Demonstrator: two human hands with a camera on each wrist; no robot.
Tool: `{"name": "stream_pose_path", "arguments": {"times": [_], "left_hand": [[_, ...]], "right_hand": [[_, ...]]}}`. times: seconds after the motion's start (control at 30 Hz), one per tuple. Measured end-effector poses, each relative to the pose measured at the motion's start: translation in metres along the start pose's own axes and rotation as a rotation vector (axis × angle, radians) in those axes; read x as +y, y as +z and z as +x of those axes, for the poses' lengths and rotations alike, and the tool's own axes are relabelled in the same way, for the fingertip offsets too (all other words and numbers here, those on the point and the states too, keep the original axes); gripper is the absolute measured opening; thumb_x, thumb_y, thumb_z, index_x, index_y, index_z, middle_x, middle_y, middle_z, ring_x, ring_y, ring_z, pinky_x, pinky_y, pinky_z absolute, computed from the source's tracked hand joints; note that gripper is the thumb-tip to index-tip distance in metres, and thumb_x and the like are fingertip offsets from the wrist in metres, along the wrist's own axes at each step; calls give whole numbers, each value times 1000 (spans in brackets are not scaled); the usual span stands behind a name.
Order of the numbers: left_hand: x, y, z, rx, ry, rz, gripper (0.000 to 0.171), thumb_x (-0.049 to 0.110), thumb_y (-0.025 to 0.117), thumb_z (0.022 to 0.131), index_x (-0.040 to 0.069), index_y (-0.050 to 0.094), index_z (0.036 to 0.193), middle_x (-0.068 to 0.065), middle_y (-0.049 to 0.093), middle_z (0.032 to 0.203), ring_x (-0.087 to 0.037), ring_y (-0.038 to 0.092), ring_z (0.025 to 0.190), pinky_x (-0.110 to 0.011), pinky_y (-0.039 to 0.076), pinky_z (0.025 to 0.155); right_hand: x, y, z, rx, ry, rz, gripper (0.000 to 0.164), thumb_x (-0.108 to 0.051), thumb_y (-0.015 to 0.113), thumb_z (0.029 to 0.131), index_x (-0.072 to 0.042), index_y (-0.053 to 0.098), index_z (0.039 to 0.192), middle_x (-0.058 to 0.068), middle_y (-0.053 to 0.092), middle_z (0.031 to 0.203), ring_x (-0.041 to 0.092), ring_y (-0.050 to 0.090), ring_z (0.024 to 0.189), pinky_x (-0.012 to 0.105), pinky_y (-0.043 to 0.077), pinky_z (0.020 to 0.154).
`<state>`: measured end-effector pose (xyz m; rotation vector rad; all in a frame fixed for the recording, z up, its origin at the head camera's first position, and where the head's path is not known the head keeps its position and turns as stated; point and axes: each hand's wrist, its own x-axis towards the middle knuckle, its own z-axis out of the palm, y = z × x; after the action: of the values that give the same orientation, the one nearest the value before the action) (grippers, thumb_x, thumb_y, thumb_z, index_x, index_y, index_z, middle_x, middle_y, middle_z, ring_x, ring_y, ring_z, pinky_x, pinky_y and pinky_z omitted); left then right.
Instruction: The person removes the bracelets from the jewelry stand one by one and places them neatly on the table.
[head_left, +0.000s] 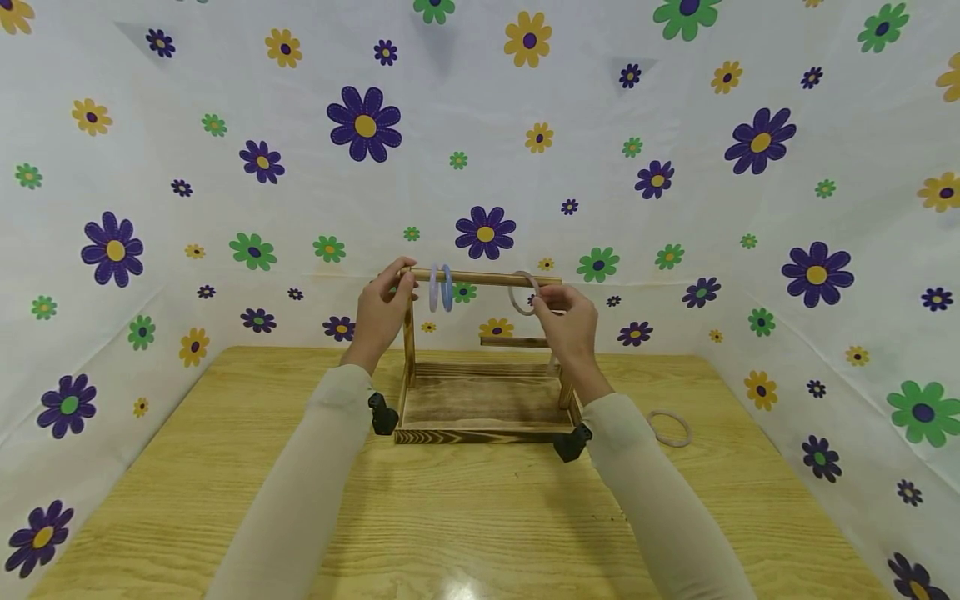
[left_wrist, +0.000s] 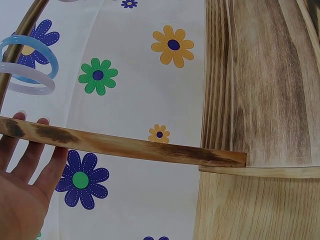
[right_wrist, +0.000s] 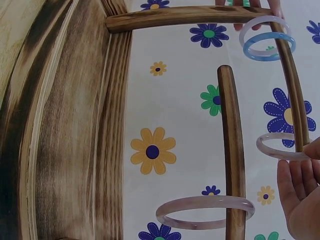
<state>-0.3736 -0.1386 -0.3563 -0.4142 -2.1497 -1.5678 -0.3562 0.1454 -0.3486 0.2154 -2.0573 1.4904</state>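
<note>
Flowered cloth (head_left: 420, 192) backs a wood-grain table (head_left: 187, 467). A pale ring (head_left: 513, 303), pinched by the right hand (head_left: 572, 323), appears threaded around the upper bar (head_left: 483, 277) near its right end — round, so no long axis; its opening faces obliquely along the left-to-right bar. The left hand (head_left: 382, 312) grips the wooden stand (head_left: 480, 436) at its upper left corner, presumably for steadiness. A lilac ring (head_left: 433, 289) and blue ring (head_left: 447, 289) hang nearby; another ring (right_wrist: 200, 201) encircles the lower bar (right_wrist: 232, 125) — a loose ring (head_left: 675, 444) lies tableside right.

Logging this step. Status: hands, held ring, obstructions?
Left hand gripping post near its top. Right hand pinching pale ring near top bar's right end. Blue ring, lilac ring farther left; nothing else seen blocking.
</note>
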Motion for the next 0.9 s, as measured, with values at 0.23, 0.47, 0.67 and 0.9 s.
{"name": "stream_pose_path", "arguments": {"times": [0.23, 0.47, 0.67, 0.9], "left_hand": [[1, 0, 0, -1, -6, -2, 40, 36, 46, 111, 17, 57, 145, -18, 67, 119, -32, 72, 104, -42, 60, 88], [0, -1, 0, -4, 2, -7, 40, 34, 46, 111, 16, 57, 145, -19, 67, 120, -33, 72, 104, -44, 60, 90], [0, -1, 0, -8, -1, -6, 40, 34, 46, 111, 16, 56, 145, -21, 67, 123, -34, 72, 106, -44, 60, 90], [0, -1, 0, -9, -5, -17, 39, 33, 46, 111, 16, 56, 145, -23, 65, 124, -34, 72, 106, -42, 60, 90]], "right_hand": [[0, -2, -1, 6, 17, -4, 17, -8, 75, 93, 3, 73, 106, 21, 74, 101, 11, 65, 85, 9, 52, 75], [1, -4, -1, 3, 9, -13, 18, -9, 73, 94, 3, 73, 108, 22, 74, 102, 16, 68, 87, 9, 52, 72], [2, -6, -1, 19, 15, 13, 17, -6, 71, 93, 3, 73, 107, 20, 74, 99, 11, 67, 81, 12, 54, 61], [1, -10, 0, 4, 42, 18, 19, -9, 71, 94, 4, 73, 108, 24, 74, 102, 10, 66, 82, 10, 54, 66]]}}
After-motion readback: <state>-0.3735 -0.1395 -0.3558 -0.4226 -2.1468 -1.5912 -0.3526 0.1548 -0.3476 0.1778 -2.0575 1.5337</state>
